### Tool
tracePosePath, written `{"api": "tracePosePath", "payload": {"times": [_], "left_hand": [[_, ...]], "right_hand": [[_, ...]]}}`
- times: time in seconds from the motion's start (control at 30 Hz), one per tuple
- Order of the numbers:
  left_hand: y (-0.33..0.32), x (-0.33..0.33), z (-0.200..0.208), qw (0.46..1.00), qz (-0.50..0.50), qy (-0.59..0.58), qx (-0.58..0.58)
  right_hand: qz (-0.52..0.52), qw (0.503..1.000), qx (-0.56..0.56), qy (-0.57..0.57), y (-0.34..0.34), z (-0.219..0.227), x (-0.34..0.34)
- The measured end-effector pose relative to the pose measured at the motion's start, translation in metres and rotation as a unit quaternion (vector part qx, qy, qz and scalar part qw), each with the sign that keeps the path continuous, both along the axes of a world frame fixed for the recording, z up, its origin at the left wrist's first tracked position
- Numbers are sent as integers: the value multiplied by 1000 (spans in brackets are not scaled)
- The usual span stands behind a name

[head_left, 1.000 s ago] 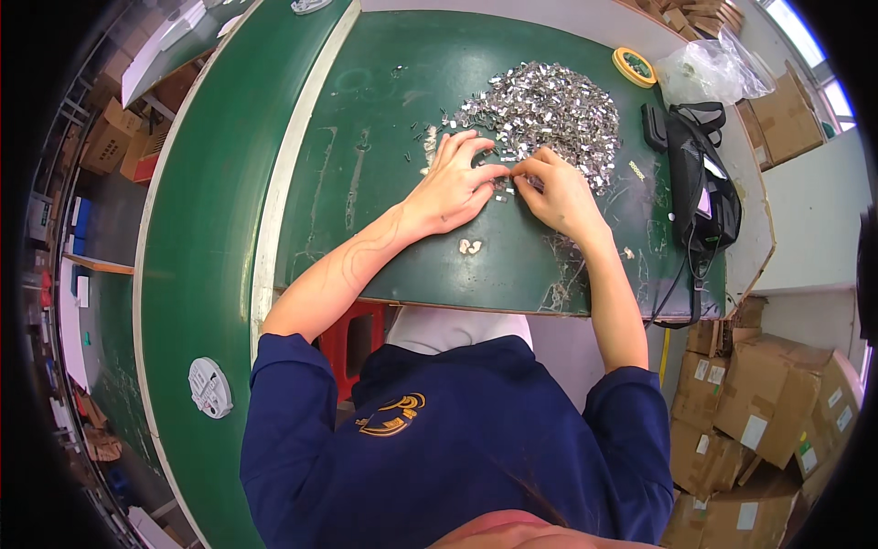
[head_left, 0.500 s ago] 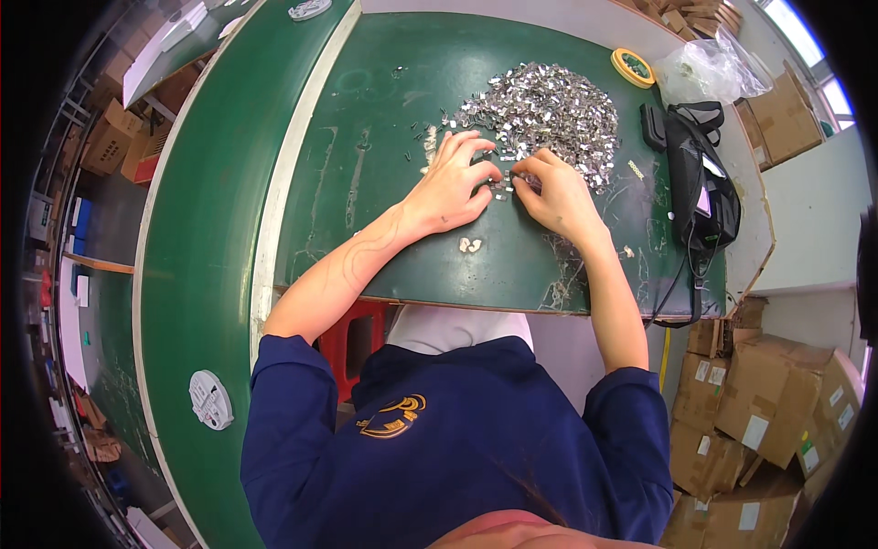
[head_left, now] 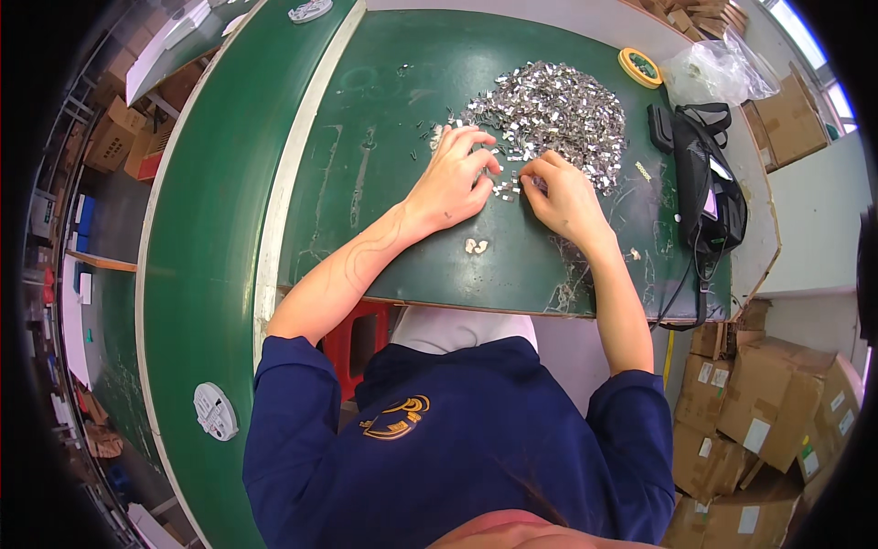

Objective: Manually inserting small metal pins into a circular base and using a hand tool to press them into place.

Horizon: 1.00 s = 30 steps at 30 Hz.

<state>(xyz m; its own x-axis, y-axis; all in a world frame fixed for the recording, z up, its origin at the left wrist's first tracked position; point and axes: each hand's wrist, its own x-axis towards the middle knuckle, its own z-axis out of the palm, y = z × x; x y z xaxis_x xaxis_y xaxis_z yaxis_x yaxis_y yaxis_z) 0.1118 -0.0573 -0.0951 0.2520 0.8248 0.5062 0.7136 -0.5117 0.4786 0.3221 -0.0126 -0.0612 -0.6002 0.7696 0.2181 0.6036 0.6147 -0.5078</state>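
A large heap of small shiny metal pieces (head_left: 558,110) lies on the green tabletop (head_left: 421,265). At the heap's near left edge is my left hand (head_left: 455,176), fingers bent and spread, thumb apart from them, with no piece visible in its grasp. My right hand (head_left: 565,199) rests at the heap's near edge, its fingers curled and thumb drawn in close to the forefinger; anything between them is too small to make out. A few loose metal pieces (head_left: 505,189) lie between the two hands. Small pale scraps (head_left: 476,246) sit nearer to me.
A yellow tape roll (head_left: 639,68) and a clear plastic bag (head_left: 718,71) lie at the far right. Below them is a black bag (head_left: 709,188) with a strap over the table edge. Left runs a green belt-like strip (head_left: 206,302) carrying a white round part (head_left: 216,412). Cardboard boxes (head_left: 768,403) stand right.
My hands have drawn slightly apart, widening the gap over the loose pieces. The right fingers have moved back from the left ones. The whole view has shifted slightly.
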Motion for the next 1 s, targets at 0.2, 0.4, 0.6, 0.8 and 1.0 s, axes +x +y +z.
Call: {"api": "tracePosePath", "payload": {"times": [0.2,0.4,0.6,0.8,1.0], "left_hand": [[3,-3,-10,997,65,-38,9],[-1,-2,-7,996,83,-8,-19],[-1,-2,-4,996,70,24,-40],[-1,-3,-6,995,77,37,-50],[-1,-3,-6,994,87,45,-54]], "right_hand": [[-13,1000,27,-5,-1,0,-1],[-9,999,39,-6,-1,-2,0],[-14,999,29,-20,-1,0,0],[-14,999,30,-22,-1,1,0],[-17,999,19,-23,-1,0,-1]]}}
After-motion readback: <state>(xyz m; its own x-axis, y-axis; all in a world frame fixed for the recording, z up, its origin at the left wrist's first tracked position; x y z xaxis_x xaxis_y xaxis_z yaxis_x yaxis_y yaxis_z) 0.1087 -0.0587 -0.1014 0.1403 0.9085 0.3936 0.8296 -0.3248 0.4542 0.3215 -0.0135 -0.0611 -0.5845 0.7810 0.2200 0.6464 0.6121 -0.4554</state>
